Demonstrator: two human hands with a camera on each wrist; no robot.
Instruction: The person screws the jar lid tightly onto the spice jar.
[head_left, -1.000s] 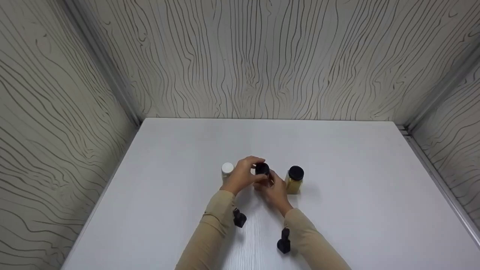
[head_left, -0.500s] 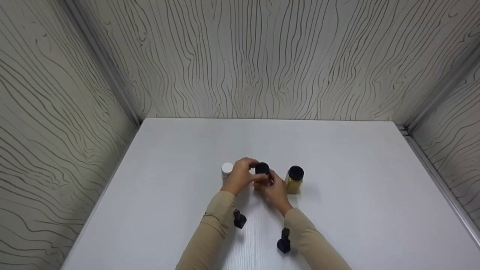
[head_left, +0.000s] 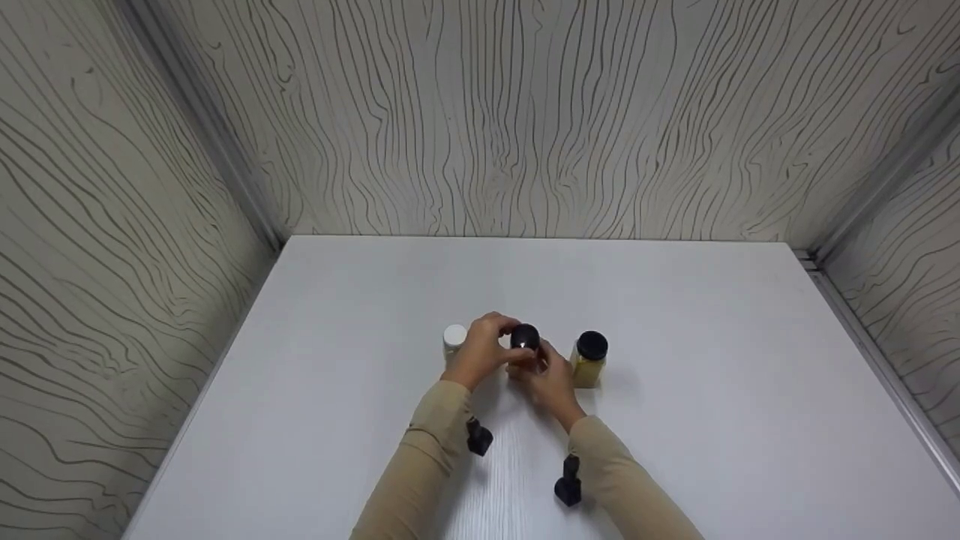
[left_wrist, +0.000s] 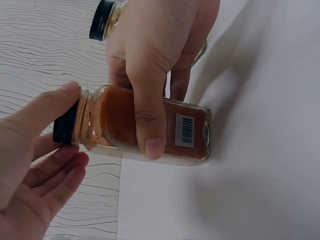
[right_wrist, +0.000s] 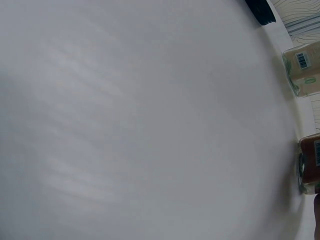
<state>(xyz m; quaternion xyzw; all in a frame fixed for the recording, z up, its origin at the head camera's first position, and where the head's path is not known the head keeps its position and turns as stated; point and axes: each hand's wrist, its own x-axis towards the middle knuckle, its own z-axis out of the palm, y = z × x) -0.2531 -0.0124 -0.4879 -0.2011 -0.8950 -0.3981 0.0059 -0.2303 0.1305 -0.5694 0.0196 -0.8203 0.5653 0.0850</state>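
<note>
A glass spice jar (left_wrist: 175, 115) with reddish-brown powder and a barcode label stands on the white table, its black lid (head_left: 524, 335) at the mouth. My right hand (head_left: 553, 384) grips the jar's body, thumb across its side. At the lid, my left hand (head_left: 482, 351) has its thumb on one side and curled fingers about the other. To the right is a second jar (head_left: 588, 370), yellowish with a black lid. A white-lidded jar (head_left: 454, 337) stands left, partly hidden behind my left hand. The right wrist view catches only the brown jar's base (right_wrist: 309, 165) at its edge.
The white table (head_left: 712, 375) runs back to a wood-grain patterned wall (head_left: 495, 120). Black wrist cameras hang beneath both sleeves, the left camera (head_left: 480, 438) and the right camera (head_left: 568, 484). Metal rails (head_left: 885, 367) border the table's sides.
My left hand's fingers have shifted slightly around the black lid, which shows more from above than a second ago. My right hand and the other jars stay in place.
</note>
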